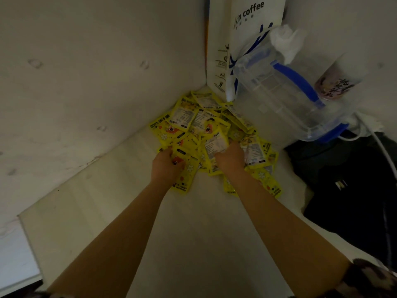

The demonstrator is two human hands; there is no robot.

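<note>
Sachets (206, 125): left hand (166, 166) fingers curled round one at pile's near edge; right hand (229, 160) fingers buried in pile, grip unclear. Pile on surface (193, 222) in wall corner, jug (279, 93) beside. Likely light, slick, floppy; pinch edges.

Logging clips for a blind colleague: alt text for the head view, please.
A person's left hand and right hand grasp yellow sachets from a pile in the corner of a white surface. Right of it stand a clear blue-handled pitcher and a white coffee bag.
</note>
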